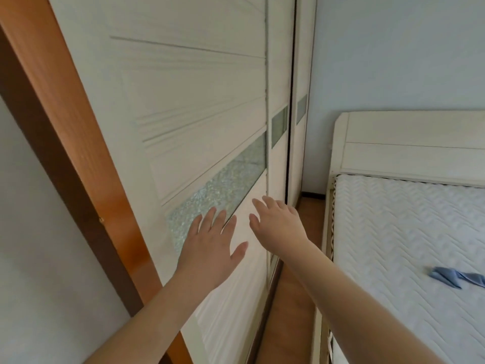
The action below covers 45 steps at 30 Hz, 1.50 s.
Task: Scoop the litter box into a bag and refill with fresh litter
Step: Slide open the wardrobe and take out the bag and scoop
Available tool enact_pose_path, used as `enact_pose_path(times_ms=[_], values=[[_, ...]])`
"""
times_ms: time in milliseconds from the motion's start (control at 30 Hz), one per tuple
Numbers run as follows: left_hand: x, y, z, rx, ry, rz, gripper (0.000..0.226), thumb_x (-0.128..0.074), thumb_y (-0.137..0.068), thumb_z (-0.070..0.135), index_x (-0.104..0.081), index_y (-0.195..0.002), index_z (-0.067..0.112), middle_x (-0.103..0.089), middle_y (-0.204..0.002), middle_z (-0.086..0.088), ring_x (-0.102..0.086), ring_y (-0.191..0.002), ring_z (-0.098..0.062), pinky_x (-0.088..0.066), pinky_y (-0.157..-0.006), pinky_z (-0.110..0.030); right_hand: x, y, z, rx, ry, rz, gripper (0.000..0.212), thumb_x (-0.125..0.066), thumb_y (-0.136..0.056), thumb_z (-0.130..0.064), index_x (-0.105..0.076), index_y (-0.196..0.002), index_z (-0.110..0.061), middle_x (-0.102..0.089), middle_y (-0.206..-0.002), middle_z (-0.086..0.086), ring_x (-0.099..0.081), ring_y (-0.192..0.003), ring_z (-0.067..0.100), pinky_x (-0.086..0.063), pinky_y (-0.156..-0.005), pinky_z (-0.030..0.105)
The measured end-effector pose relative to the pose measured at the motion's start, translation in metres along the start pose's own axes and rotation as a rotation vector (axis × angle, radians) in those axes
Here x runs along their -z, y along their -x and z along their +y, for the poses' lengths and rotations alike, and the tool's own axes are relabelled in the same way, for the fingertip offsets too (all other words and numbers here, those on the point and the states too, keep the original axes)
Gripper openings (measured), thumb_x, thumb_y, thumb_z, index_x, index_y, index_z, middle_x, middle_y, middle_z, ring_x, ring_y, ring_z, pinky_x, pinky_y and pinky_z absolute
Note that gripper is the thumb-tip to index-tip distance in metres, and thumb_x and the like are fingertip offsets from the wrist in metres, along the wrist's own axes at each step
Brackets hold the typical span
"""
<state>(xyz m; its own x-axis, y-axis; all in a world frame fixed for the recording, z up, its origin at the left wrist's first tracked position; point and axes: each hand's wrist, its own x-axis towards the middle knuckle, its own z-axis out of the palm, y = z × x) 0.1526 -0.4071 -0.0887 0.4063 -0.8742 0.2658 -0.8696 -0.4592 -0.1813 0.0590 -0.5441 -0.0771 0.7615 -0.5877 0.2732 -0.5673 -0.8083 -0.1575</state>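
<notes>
Two bare forearms reach in from the lower edge toward a white sliding wardrobe door (189, 106), which serves as the landmark here.

Left hand (212, 248): back of hand to the camera, fingers straight and spread apart, thumb out to the right. It lies over the door's lower part, fingertips over the bottom edge of the frosted, patterned glass strip (223, 185) set diagonally in the panel. Looks laid flat on the door, though actual contact cannot be confirmed. Nothing held.

Right hand (278, 222): just to the right of the left one, apart from it, fingers straight and loosely spread, pointing up and left toward the door's right edge. Nothing held. Whether it touches the door cannot be told.

Left of the door: an orange-brown wooden frame (78, 143) runs diagonally, with pale wall beyond it.

Right of the door: a dark vertical gap, then a second white door panel (301, 74) with a small glass inset. Below the door's foot, a strip of wood floor (291, 306) runs between wardrobe and bed.

Further right of the door: a bed with a white quilted mattress (406, 245) and a cream headboard (414, 143). A crumpled blue cloth (456, 277) lies on the mattress near the right edge of view.

Behind it all, pale blue wall (393, 48).

Litter box, bag and litter: none in view; their place cannot be told.
</notes>
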Motion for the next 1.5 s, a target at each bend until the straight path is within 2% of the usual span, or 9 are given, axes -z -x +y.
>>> enact_pose_path(times_ms=[233,400,567,733,900,1000,1067,1167,1500], values=[[-0.025,-0.012,-0.018,0.058,-0.031,-0.056,0.085,0.006,-0.085,0.060,-0.023,-0.154,0.020,-0.024,-0.161,-0.006,-0.012,-0.150,-0.027,-0.008,-0.121,-0.045,-0.030,-0.050,-0.010,0.077,-0.075,-0.011,0.052,-0.021,-0.102,-0.040,-0.022,-0.151,-0.023,-0.030,-0.155,0.001,-0.032,-0.139,0.022,-0.026,-0.112,0.041],[-0.038,-0.012,-0.022,0.119,-0.049,-0.013,0.070,-0.029,-0.089,0.057,-0.057,-0.135,0.012,-0.057,-0.137,-0.013,-0.047,-0.134,-0.033,-0.040,-0.109,-0.050,-0.048,-0.073,-0.018,0.167,-0.165,-0.067,0.054,-0.017,-0.102,-0.040,-0.012,-0.153,-0.023,-0.019,-0.159,0.000,-0.022,-0.144,0.019,-0.019,-0.115,0.040],[-0.047,-0.007,-0.011,0.193,-0.113,0.022,0.070,-0.030,-0.088,0.053,-0.057,-0.134,0.008,-0.052,-0.142,-0.016,-0.041,-0.138,-0.033,-0.024,-0.112,-0.049,-0.060,-0.085,-0.026,0.283,-0.366,-0.214,0.055,-0.015,-0.103,-0.037,-0.008,-0.153,-0.016,0.001,-0.162,0.001,-0.006,-0.148,0.017,-0.015,-0.119,0.042],[-0.053,0.002,0.005,0.311,-0.186,0.018,0.068,-0.027,-0.090,0.049,-0.051,-0.139,0.008,-0.045,-0.148,-0.017,-0.035,-0.142,-0.034,-0.021,-0.116,-0.054,-0.053,-0.085,-0.030,0.389,-0.599,-0.317,0.047,-0.019,-0.106,-0.020,-0.020,-0.141,0.011,0.009,-0.160,0.012,0.010,-0.148,0.023,-0.007,-0.120,0.043],[-0.059,0.017,0.018,0.451,-0.316,-0.019,0.068,-0.037,-0.097,0.047,-0.024,-0.153,0.011,-0.010,-0.161,-0.021,-0.004,-0.150,-0.035,-0.006,-0.120,-0.053,-0.066,-0.093,-0.036,0.304,-0.862,-0.294,0.061,-0.028,-0.104,-0.032,0.001,-0.154,-0.012,0.000,-0.162,0.007,-0.003,-0.148,0.023,-0.009,-0.120,0.041],[-0.060,0.023,0.026,0.526,-0.389,0.013,0.071,-0.034,-0.098,0.043,-0.008,-0.155,0.009,0.015,-0.160,-0.023,0.014,-0.148,-0.038,-0.003,-0.120,-0.053,-0.077,-0.100,-0.042,0.316,-0.819,-0.326,0.061,-0.025,-0.103,-0.034,0.001,-0.153,-0.009,0.010,-0.161,0.012,0.007,-0.147,0.027,-0.007,-0.120,0.048],[-0.061,0.026,0.027,0.576,-0.396,0.028,0.073,-0.035,-0.097,0.042,-0.005,-0.155,0.008,0.017,-0.160,-0.022,0.014,-0.148,-0.037,-0.003,-0.120,-0.053,-0.085,-0.104,-0.047,0.328,-0.757,-0.329,0.062,-0.017,-0.101,-0.038,-0.005,-0.151,-0.003,0.019,-0.158,0.018,0.016,-0.146,0.030,-0.006,-0.118,0.053],[-0.063,0.029,0.024,0.602,-0.399,0.020,0.074,-0.036,-0.097,0.040,-0.003,-0.155,0.006,0.016,-0.160,-0.021,0.013,-0.149,-0.036,-0.002,-0.121,-0.052,-0.086,-0.109,-0.051,0.241,-0.802,-0.306,0.072,-0.021,-0.101,-0.046,0.010,-0.151,-0.005,0.020,-0.157,0.018,0.011,-0.147,0.029,-0.004,-0.119,0.048],[-0.064,0.000,0.009,0.422,-0.434,-0.025,0.070,-0.031,-0.100,0.043,-0.004,-0.156,0.010,0.020,-0.160,-0.018,0.019,-0.148,-0.031,0.017,-0.118,-0.048,-0.088,-0.142,-0.026,0.191,-0.622,-0.199,0.076,-0.021,-0.100,-0.051,0.015,-0.150,-0.006,0.013,-0.159,0.017,0.000,-0.148,0.028,-0.001,-0.118,0.048]])
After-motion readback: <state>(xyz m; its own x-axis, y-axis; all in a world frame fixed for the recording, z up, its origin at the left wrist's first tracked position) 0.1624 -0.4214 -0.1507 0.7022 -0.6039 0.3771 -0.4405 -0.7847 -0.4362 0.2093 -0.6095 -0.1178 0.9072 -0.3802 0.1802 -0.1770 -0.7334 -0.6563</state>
